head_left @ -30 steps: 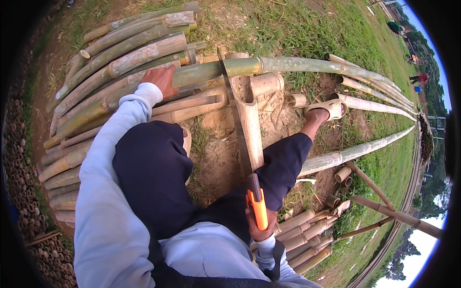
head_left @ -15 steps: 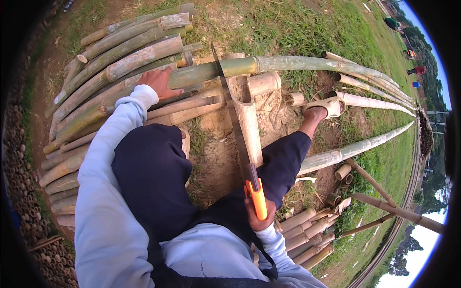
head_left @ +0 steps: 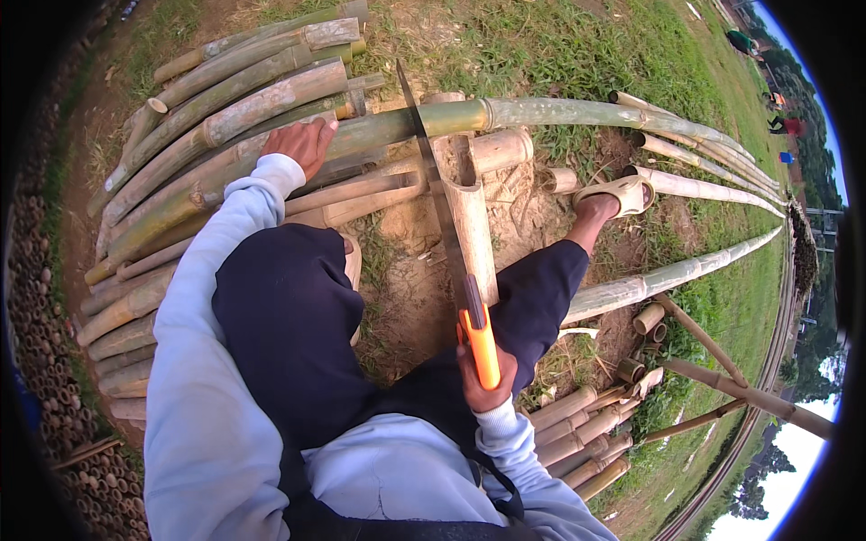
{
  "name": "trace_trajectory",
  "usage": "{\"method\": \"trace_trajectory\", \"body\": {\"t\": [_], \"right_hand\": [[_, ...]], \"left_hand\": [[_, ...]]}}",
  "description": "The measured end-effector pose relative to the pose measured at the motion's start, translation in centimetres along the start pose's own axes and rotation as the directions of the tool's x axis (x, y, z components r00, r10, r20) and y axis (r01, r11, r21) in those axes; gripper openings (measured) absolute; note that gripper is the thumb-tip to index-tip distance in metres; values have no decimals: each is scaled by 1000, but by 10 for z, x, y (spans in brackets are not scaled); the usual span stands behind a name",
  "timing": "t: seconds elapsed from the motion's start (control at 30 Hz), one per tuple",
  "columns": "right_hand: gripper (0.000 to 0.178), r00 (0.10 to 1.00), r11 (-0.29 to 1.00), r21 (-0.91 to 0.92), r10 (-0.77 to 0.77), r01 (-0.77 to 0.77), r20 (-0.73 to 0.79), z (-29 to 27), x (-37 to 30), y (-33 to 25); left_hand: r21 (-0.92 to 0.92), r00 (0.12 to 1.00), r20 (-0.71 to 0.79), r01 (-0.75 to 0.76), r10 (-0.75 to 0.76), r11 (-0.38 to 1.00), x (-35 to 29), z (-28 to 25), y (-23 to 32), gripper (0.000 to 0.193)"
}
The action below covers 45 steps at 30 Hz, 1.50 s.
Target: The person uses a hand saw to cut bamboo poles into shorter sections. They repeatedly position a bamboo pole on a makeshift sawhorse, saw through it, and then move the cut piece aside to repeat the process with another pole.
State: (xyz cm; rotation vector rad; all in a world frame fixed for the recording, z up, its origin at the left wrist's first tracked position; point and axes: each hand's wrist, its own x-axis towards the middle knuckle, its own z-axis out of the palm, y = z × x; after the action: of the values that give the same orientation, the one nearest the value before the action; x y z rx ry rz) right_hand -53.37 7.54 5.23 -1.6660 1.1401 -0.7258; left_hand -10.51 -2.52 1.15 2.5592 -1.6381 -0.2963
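A long green bamboo pole (head_left: 559,113) lies crosswise in front of me, resting over a pale bamboo support with an open, notched end (head_left: 472,239). My left hand (head_left: 302,146) is closed over the pole, left of the saw, its fingers curled on the upper side. In my right hand (head_left: 492,389), near my lap, is the orange handle of a hand saw (head_left: 444,207). The saw's long dark blade points away from me and crosses the pole just left of a node. Any cut beneath the blade is too small to make out.
Cut bamboo lengths (head_left: 262,95) are piled at the left, with more short pieces (head_left: 577,433) at lower right. Long poles (head_left: 695,191) stretch away to the right. My sandalled foot (head_left: 622,196) stands beyond the support. Distant people (head_left: 792,126) are at far right.
The saw has slid forward, away from me, across the pole. My left hand's fingers have drawn together, and its thumb no longer sticks out to the right.
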Motion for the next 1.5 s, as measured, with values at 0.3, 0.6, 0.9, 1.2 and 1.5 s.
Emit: {"method": "trace_trajectory", "body": {"t": [0.3, 0.6, 0.9, 1.2, 1.5], "right_hand": [[16, 995, 990, 103, -97, 95, 10, 47, 149, -3], [28, 997, 993, -114, 23, -15, 74, -27, -31, -17], [12, 994, 992, 97, -88, 81, 62, 57, 161, -8], [36, 994, 982, -160, -93, 102, 60, -22, -13, -23], [14, 997, 993, 95, -75, 74, 5, 51, 132, 12]], "left_hand": [[-5, 999, -31, -17, 17, 1000, 12, -5, 11, 55], [17, 999, 43, 17, -18, 1000, 4, -10, 3, 58], [25, 998, 65, 3, -4, 1000, 11, -16, 5, 57], [-1, 999, 12, 31, -31, 1000, 6, -9, -2, 59], [-2, 1000, 7, -17, 17, 1000, 16, -4, -3, 58]]}}
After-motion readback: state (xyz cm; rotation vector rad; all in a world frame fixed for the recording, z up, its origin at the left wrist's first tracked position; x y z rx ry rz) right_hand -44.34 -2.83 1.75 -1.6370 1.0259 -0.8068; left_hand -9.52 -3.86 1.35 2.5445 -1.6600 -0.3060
